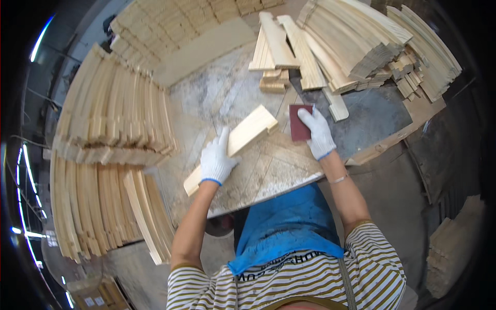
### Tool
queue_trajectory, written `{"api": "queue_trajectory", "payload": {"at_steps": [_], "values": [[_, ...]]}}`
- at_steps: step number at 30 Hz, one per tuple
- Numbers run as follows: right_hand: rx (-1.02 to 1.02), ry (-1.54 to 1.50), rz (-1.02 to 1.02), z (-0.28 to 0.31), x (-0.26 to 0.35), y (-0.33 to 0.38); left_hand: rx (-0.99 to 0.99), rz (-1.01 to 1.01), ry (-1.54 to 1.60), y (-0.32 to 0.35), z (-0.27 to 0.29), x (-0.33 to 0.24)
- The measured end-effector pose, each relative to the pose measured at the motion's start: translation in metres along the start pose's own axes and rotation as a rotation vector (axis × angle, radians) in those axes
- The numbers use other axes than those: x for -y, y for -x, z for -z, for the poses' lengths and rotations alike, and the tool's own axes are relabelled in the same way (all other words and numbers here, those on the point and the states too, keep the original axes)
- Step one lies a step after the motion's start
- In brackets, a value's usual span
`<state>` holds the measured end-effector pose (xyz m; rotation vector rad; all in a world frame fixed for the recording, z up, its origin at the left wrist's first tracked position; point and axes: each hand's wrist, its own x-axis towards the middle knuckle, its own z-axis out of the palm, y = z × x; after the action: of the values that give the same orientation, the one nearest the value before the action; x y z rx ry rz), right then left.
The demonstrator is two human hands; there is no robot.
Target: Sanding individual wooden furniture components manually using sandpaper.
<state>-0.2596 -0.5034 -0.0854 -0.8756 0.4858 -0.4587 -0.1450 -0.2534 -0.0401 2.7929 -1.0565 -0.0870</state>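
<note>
My left hand, in a white knit glove with a blue cuff, grips a pale wooden slat around its middle. The slat lies aslant over the worktable, its notched end toward the upper right and its other end at the lower left. Farther right, my gloved right hand is closed on a dark red piece of sandpaper, thumb on top. The sandpaper is apart from the slat. Whether a block backs it I cannot tell.
Tall stacks of curved slats line the left side. Loose slats and a big bundle lie at the back right. Short blocks sit before them. More stacked wood stands behind; another pile is low at right.
</note>
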Motion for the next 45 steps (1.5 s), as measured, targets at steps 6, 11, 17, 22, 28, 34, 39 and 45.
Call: {"api": "queue_trajectory", "payload": {"at_steps": [6, 11, 17, 22, 28, 34, 39, 45], "values": [[-0.031, 0.044, 0.013, 0.023, 0.019, 0.032, 0.242, -0.061, 0.118, 0.01, 0.027, -0.023], [-0.057, 0.168, 0.175, -0.001, 0.049, 0.002, 0.079, -0.139, 0.599, -0.089, 0.051, -0.02], [-0.221, 0.856, 0.428, -0.036, 0.07, -0.106, 0.21, 0.22, 1.192, -0.214, 0.044, -0.049], [-0.088, 1.052, 0.205, -0.042, 0.088, -0.124, 0.096, 0.132, 0.991, -0.26, 0.014, -0.062], [-0.004, 1.127, 0.334, -0.058, 0.082, -0.109, 0.16, 0.107, 0.889, -0.258, 0.032, -0.087], [-0.003, 0.474, 0.287, -0.049, 0.072, -0.105, 0.216, 0.202, 1.298, -0.254, 0.023, -0.072], [0.233, 0.252, 0.084, -0.056, 0.086, -0.052, -0.222, 0.147, 1.224, -0.168, 0.03, -0.092], [0.429, 0.508, 0.195, -0.063, 0.057, 0.028, -0.481, 0.279, 1.553, -0.044, 0.023, -0.116]]}}
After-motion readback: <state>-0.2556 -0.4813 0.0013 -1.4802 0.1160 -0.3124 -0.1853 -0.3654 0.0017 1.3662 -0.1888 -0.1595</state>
